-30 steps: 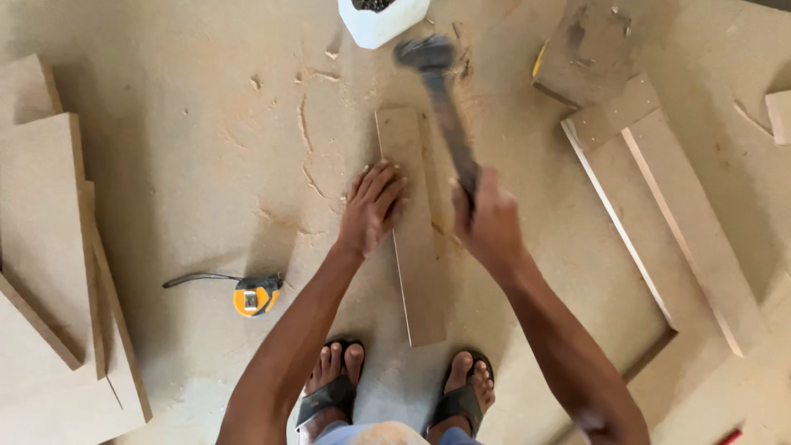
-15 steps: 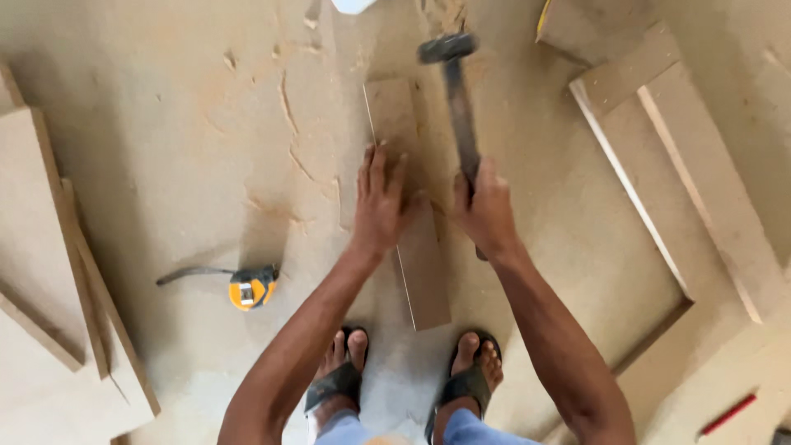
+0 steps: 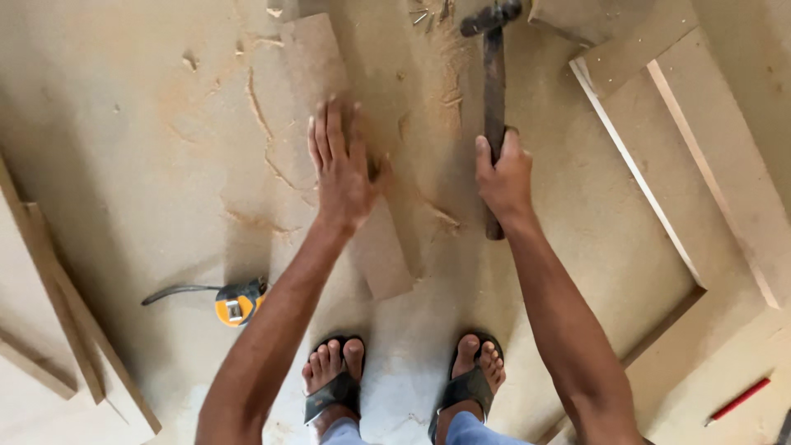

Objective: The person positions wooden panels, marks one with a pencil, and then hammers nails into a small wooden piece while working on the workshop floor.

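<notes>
A narrow brown board lies on the dusty floor in front of my sandalled feet, running away from me. My left hand presses flat on it, fingers together and pointing forward. My right hand grips the dark handle of a hammer, whose metal head sits near the top edge of the view, to the right of the board. A few small nails lie in the sawdust beyond the board, near the hammer head.
A yellow tape measure with its tape pulled out lies to the left of my feet. Stacked boards fill the left edge. Long board strips lie at the right, with a red pencil at the lower right.
The view has shifted closer. My left hand has stayed flat on the board. The hammer in my right hand has swung slightly right and now points straighter away from me.
</notes>
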